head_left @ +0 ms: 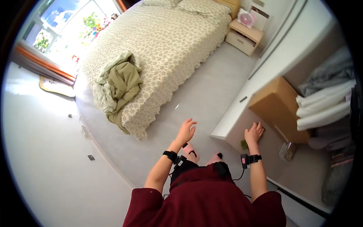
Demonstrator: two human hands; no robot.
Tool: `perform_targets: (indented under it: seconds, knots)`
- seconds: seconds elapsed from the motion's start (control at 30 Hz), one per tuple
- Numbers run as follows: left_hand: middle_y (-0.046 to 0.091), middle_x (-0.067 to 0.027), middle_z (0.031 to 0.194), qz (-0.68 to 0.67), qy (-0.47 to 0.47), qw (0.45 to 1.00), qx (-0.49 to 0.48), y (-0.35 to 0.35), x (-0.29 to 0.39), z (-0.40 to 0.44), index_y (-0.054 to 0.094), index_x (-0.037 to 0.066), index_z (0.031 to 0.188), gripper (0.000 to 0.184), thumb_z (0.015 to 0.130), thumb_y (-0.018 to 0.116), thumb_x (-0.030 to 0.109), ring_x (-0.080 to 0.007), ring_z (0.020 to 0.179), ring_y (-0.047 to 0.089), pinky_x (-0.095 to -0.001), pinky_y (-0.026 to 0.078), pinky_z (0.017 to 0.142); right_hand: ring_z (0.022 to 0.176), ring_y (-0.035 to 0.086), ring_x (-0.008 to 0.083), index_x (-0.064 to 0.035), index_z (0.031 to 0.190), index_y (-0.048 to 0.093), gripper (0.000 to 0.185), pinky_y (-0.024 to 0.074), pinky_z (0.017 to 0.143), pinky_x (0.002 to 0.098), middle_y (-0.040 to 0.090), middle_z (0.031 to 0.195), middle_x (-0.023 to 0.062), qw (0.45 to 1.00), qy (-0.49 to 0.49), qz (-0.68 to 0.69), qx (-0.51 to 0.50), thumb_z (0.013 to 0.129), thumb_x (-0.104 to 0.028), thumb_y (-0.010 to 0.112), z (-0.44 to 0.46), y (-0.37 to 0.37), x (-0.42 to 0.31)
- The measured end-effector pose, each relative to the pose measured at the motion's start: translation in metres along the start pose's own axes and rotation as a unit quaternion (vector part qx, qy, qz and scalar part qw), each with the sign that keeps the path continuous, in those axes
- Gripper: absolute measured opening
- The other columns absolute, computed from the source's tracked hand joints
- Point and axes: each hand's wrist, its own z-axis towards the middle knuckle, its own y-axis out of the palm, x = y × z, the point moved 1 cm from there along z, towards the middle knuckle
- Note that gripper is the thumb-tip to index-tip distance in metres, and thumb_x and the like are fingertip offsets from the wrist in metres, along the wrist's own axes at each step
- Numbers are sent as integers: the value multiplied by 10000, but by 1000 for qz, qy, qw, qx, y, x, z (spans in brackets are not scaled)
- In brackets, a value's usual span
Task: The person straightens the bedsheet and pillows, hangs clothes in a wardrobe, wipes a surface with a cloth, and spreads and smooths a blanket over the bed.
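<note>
My left hand (186,131) hangs over the floor in front of the bed, its fingers apart and holding nothing. At the opening of a wardrobe, my right hand (254,133) has its fingers spread, with nothing seen in its grasp. It is nearest to a cardboard box (278,109) that leans inside the wardrobe. A small green thing (244,144) shows beside my right wrist. Right of the box are white folded or hanging clothes (325,108), and below it a small boxy item (287,151) lies on the wardrobe floor.
A bed (162,49) with a floral cover bears a crumpled green cloth (123,83). Beyond it stands a nightstand (244,38) with a pink and white clock (246,18). The wardrobe's white panel edge (227,128) rises between my hands. A white wall (53,162) is at the left.
</note>
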Motion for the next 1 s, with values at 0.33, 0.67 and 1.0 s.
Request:
perform_targets:
  seconds: [0.33, 0.67, 1.0]
  knots:
    - [480, -210, 1245, -20, -100, 990, 94, -110, -71, -6, 575, 52, 1087, 265, 829, 546, 105, -365, 1162, 452, -403, 386, 959, 1271, 279, 385, -26, 1131, 516, 412, 141, 1082, 525, 332, 1316, 270, 955, -278, 101, -16, 757, -179, 595, 37, 22, -202]
    - [476, -206, 1253, 22, -129, 989, 75, -172, -153, 96, 523, 21, 1145, 325, 834, 537, 112, -364, 1169, 447, -405, 386, 958, 1264, 324, 377, -41, 1165, 496, 466, 202, 1065, 509, 362, 1348, 220, 920, -351, 142, -99, 759, -235, 621, 142, 95, -416]
    - [479, -212, 1227, -52, -313, 932, 176, -263, -268, 207, 487, 19, 1171, 374, 819, 573, 112, -380, 1165, 435, -426, 370, 967, 1201, 397, 338, -31, 1210, 452, 543, 226, 1052, 503, 450, 1276, 177, 848, -450, 112, -257, 771, -307, 614, 259, 168, -620]
